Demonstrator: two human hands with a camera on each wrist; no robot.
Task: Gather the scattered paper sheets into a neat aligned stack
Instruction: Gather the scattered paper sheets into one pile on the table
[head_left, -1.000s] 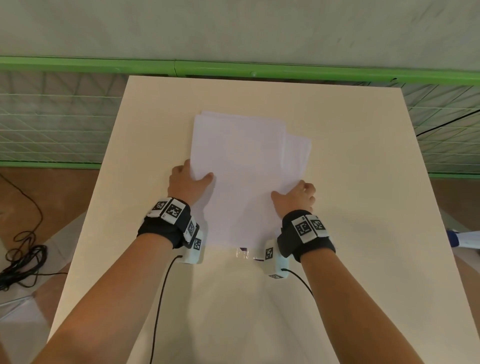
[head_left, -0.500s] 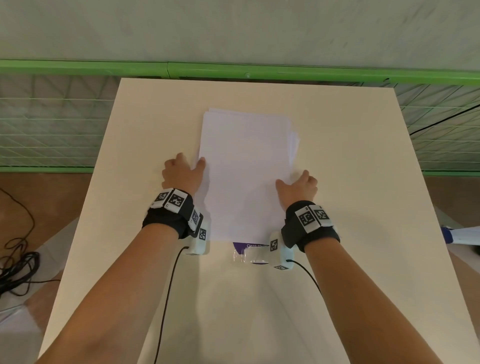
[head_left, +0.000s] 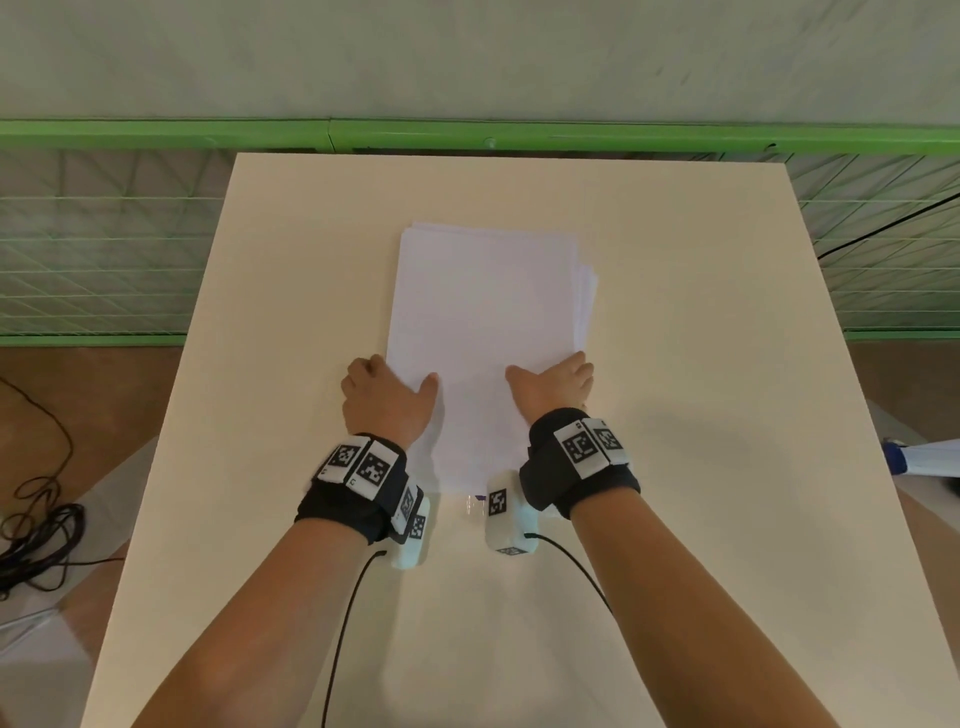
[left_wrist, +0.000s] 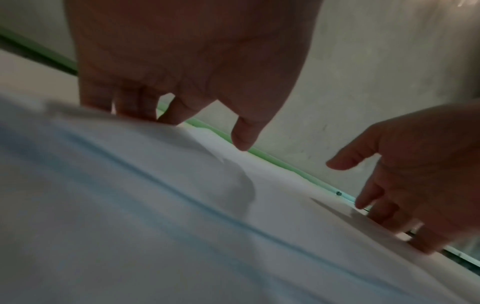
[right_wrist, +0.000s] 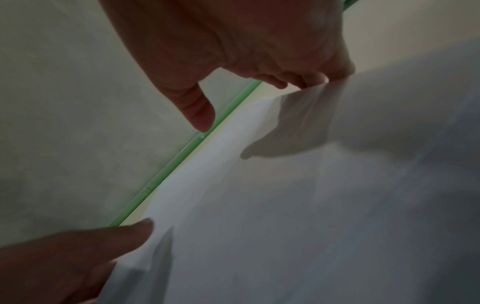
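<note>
A stack of white paper sheets (head_left: 483, 322) lies lengthwise in the middle of the beige table (head_left: 717, 374). A few lower sheets stick out slightly along its right side (head_left: 589, 296). My left hand (head_left: 387, 392) is at the stack's left edge near the close end, and my right hand (head_left: 553, 382) at the right edge. In the left wrist view the left hand (left_wrist: 197, 115) has its fingers (left_wrist: 135, 107) against the paper's edge. Its thumb hovers above the top sheet. In the right wrist view the right hand (right_wrist: 246, 78) meets the edge the same way, thumb off the paper.
A bit of clear plastic with purple print (head_left: 479, 500) peeks from under the stack's near end. A green rail (head_left: 467, 136) and mesh fence run behind the table. Black cables (head_left: 36, 540) lie on the floor at left. A white and blue object (head_left: 924, 457) sits at right.
The sheets that stuck out on the right have been pushed in, so the stack is narrower. Both hands have moved inward, and their thumbs now reach over the top sheet.
</note>
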